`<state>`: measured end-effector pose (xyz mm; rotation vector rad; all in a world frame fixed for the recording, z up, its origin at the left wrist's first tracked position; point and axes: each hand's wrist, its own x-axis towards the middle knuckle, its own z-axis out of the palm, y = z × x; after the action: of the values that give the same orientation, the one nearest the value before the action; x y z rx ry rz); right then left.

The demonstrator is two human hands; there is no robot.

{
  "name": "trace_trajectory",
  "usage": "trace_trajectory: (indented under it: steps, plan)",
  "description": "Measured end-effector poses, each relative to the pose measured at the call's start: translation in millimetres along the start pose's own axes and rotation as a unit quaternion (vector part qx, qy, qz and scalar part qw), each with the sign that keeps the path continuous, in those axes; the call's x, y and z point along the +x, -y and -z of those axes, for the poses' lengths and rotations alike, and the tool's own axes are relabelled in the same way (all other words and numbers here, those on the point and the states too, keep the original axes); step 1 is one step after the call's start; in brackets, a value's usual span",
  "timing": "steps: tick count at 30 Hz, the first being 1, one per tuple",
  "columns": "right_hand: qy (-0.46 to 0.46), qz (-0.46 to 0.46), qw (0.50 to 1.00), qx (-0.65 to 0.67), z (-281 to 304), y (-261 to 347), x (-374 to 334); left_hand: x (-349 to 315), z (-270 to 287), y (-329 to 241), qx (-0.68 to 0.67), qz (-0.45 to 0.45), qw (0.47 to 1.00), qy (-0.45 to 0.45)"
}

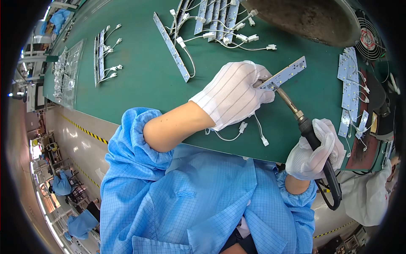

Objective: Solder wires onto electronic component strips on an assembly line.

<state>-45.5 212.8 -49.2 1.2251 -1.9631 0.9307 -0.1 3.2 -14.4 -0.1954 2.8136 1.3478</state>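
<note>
Left hand (234, 94) (gloved) pinches a white LED strip board (284, 74) above the green bench (139, 80). Right hand (315, 151) grips a soldering iron (305, 127), tip touching the board.

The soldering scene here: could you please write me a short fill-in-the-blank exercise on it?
1. The right hand holds a soldering ____.
2. The left hand pins a small LED strip to the ____ mat.
3. Both hands wear ____ gloves.
4. The iron's tip touches the strip beside the ____ hand.

Missing: iron; green; white; left

Spare wired light strips (218, 19) lie across the green table (139, 72) beside a fan (368, 39).
</note>
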Motion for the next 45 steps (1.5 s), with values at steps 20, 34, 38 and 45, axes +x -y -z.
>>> trace_trajectory:
  steps: [20, 34, 38, 45]
  plan:
    - [0.012, 0.026, 0.997, 0.069, 2.9, -5.6, -0.6, -1.4, -3.1, 6.8, 0.086, -0.095, 0.991, -0.028]
    - [-0.09, -0.041, 0.983, 0.152, -9.0, -4.3, 3.5, -2.6, 0.0, 10.6, 0.097, -0.106, 0.989, -0.015]
    - [-0.082, 0.006, 0.99, 0.118, -9.5, -6.9, 3.9, -1.9, 0.3, 9.5, 0.07, -0.08, 0.994, -0.016]
    - [-0.073, 0.076, 0.994, -0.008, -10.8, -7.6, 4.7, 0.0, 2.3, 5.8, 0.036, -0.029, 0.999, -0.009]
